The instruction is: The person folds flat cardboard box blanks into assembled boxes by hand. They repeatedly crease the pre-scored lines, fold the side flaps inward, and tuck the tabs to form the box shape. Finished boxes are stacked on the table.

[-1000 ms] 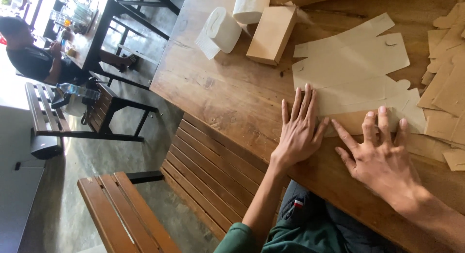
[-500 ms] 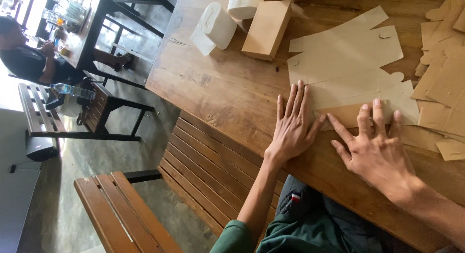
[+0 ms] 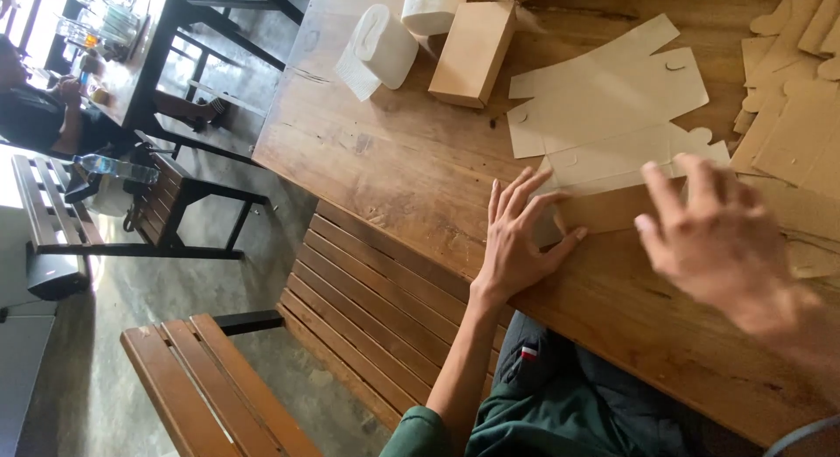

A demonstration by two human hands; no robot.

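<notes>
While flat on smooth kraft sheet (image 3: 612, 116) | left hand (image 3: 516, 243) | grainy wooden table (image 3: 394, 160)

Pale tan flat cardboard blank (image 3: 604, 107), brown folded box (image 3: 475, 50) beside it, white paper rolls (image 3: 385, 46) (one unwinding), reddish-brown wooden counter (image 3: 385, 151), dark green sleeve (image 3: 416, 432)

A person seated at a wooden table wears a dark green top, its sleeve ending at the elbow of the bare left forearm. Dark trousers, possibly navy, carry a small red, white and blue tag near the pocket. Both hands, left hand (image 3: 516, 243) and blurred right hand (image 3: 713, 238), are ungloved.
</notes>
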